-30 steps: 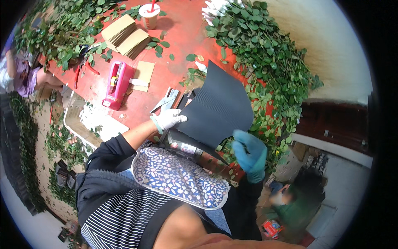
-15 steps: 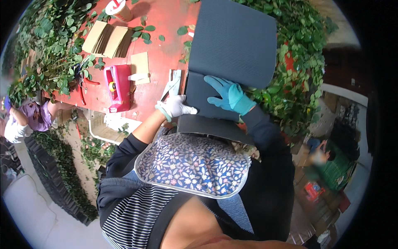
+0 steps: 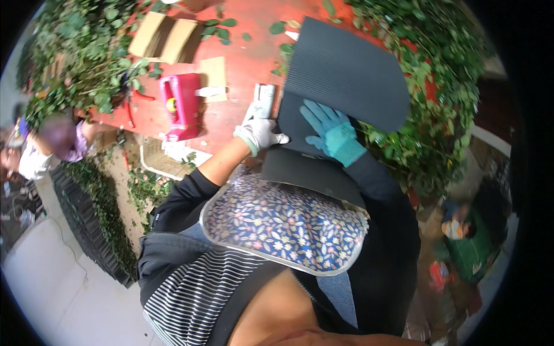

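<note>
A black corrugated sheet (image 3: 343, 72), creased into panels, lies on the red table in front of me. Its near flap (image 3: 309, 173) bends toward my apron. On the middle panel my right hand (image 3: 334, 135), in a teal glove, rests with fingers spread. My left hand (image 3: 259, 134), white-gloved, touches the sheet's left edge with its thumb stretched out; its other fingers reach away from me, partly hard to make out. Just beyond it lies a pale blue-grey strip (image 3: 264, 97), its kind unclear.
Left are a pink jug-shaped container (image 3: 183, 106), red-handled cutters (image 3: 128, 109), a brown card (image 3: 213, 72) and card stacks (image 3: 180, 41). Leafy stems (image 3: 75, 69) pile at left, more foliage (image 3: 433, 86) at right. A basket (image 3: 156, 158) stands below the edge. Other people appear at both sides.
The view has shifted, so the table things sit further right and higher. The sheet's far panel looks more tilted. Both hands stay on the sheet; the left fingers look more stretched out.
</note>
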Motion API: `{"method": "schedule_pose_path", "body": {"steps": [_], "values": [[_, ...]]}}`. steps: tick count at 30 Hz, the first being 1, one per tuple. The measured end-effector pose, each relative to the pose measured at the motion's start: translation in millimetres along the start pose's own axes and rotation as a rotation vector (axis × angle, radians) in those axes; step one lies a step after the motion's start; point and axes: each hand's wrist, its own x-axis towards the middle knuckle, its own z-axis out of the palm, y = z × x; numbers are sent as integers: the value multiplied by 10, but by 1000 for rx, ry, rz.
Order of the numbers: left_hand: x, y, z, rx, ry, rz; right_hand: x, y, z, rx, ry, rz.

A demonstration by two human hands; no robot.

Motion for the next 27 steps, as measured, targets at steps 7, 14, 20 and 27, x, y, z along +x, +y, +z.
{"method": "schedule_pose_path", "body": {"steps": [7,14,20,27], "values": [[389,-986,-552,-32,534,-554,-8,20,67,15,14,5],[614,-1158,-805,-33,225,-722,9,42,71,14,39,-27],[599,-1299,-786,-84,352,-740,0,17,82,44,49,-9],[-6,-1251,-729,-899,937,-233,-24,22,109,73,72,1]]}}
